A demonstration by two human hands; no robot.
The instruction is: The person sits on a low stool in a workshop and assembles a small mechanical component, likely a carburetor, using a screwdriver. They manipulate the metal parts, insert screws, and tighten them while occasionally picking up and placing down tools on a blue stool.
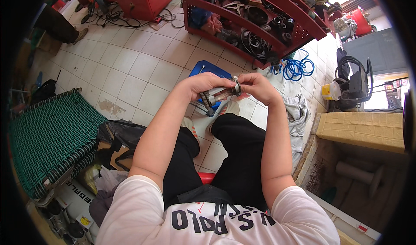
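Both my hands are raised in front of my knees around a cylindrical mechanical part with a brownish and pale metallic body. My left hand grips it from the left, fingers curled over its body. At its right end, the fingertips of my right hand pinch a round, flange-like end. My fingers hide some of the part, so its exact kind is unclear. Below it on the floor lies a blue tray with a slim metal tool on it.
A red metal tool cart full of loose parts stands ahead. Coiled blue hose lies beside it. A grey cloth is on the floor at right, near a yellow block ledge. At left is a green woven folding seat.
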